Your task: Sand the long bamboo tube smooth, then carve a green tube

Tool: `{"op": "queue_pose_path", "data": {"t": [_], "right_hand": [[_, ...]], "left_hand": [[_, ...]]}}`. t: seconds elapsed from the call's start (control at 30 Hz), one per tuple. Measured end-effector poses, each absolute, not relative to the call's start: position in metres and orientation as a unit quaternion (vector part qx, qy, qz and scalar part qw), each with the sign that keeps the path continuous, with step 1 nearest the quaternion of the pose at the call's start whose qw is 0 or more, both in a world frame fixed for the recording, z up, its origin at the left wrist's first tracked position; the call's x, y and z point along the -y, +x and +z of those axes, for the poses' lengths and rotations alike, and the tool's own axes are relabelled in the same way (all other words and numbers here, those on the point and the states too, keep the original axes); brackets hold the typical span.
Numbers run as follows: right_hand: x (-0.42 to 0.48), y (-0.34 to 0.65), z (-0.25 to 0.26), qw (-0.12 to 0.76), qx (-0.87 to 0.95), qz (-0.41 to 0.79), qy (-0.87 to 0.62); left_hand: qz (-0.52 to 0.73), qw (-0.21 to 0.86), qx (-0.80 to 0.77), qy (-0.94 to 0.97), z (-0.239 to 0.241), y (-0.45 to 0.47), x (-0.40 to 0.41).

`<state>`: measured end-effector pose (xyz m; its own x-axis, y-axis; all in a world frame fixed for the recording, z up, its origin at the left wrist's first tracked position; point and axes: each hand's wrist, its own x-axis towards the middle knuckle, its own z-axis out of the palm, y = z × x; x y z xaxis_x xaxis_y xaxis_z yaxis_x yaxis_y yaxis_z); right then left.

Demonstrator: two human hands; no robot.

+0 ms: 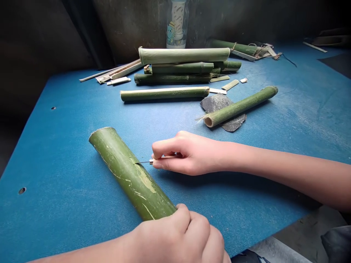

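A thick green bamboo tube (128,171) lies slantwise on the blue table (63,109), its open end pointing up and left. My left hand (181,233) is closed around the tube's near end at the table's front edge. My right hand (186,153) pinches a thin metal blade tool (149,161). The tool's fine tip touches the tube's side about halfway along, where pale scratches show in the green skin.
Several bamboo lengths are stacked at the back (183,65), one more (164,94) lies in front of them. Another tube (241,106) rests on dark sandpaper (216,104). Split strips (115,73) and a clear bottle (177,23) stand by the dark wall.
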<state>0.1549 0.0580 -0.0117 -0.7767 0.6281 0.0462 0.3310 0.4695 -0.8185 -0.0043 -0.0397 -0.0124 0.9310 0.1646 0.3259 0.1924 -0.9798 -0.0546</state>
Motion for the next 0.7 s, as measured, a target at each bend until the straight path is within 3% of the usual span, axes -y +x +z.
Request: {"op": "queue_pose_path", "data": {"t": [0.7], "right_hand": [[-0.056,0.15,-0.013,0.171,0.839,0.404,-0.322]], "left_hand": [[-0.158,0.048,0.095,-0.982,-0.01,-0.005,0.037]]}}
